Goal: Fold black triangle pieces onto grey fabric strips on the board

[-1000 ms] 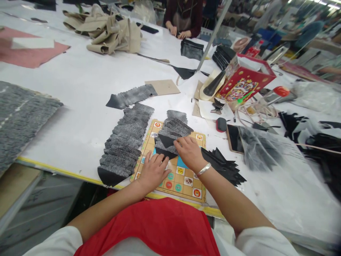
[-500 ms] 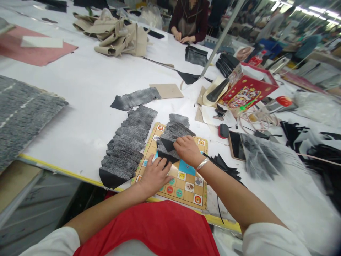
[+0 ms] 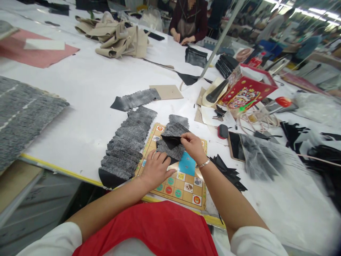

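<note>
My right hand [image 3: 194,146] pinches one end of a black leather-like piece [image 3: 172,141], which is folded into a pointed shape and lifted at its edge. Beneath it, overlapping grey speckled pieces [image 3: 176,152] lie on a game board [image 3: 174,183] with animal pictures. My left hand [image 3: 156,168] lies flat with its fingers apart, fingertips at the dark lower edge of those pieces. Left of the board runs a long overlapped row of grey pieces [image 3: 124,142] with a black piece at its near end.
Black pieces [image 3: 229,172] fan out right of the board. A phone [image 3: 236,145], a small dark case [image 3: 223,131] and a red box [image 3: 247,87] stand farther right. Beige pieces [image 3: 119,37] are heaped at the back; a slanted metal pole [image 3: 221,39] rises from the table.
My right hand has shifted slightly right and turned, raising the edge of the black piece into a fold. My left hand has barely moved.
</note>
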### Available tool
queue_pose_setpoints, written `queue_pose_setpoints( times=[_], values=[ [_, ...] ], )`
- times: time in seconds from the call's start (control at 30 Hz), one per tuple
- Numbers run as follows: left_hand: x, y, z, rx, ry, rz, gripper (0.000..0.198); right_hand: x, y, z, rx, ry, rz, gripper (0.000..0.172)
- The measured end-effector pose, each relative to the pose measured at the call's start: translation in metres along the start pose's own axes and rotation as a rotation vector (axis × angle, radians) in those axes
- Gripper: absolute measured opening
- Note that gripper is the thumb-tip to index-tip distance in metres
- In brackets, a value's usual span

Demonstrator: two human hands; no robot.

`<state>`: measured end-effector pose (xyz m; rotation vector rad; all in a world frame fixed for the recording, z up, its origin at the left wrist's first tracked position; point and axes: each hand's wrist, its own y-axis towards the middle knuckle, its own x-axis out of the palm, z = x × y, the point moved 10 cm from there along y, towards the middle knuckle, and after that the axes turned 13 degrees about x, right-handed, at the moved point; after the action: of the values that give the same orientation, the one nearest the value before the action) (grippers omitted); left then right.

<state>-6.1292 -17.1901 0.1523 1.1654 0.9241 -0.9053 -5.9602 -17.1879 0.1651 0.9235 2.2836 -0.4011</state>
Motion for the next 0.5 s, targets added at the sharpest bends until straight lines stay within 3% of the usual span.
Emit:
queue_pose_setpoints(
  times=[0.13, 0.3, 0.5],
  values=[
    [0.002, 0.026, -0.009, -0.012, 0.041, 0.052, 0.043, 0.002, -0.015, -0.024, -0.159, -0.058, 0.023, 0.013],
    [0.018, 0.046, -0.011, -0.005, 0.051, 0.023, 0.038, -0.001, -0.008, -0.014, -0.062, 0.127, -0.028, 0.01],
    [0.022, 0.042, -0.008, 0.01, 0.093, 0.021, 0.042, -0.06, -0.002, -0.005, 0.042, 0.657, 0.132, 0.009]
  ],
)
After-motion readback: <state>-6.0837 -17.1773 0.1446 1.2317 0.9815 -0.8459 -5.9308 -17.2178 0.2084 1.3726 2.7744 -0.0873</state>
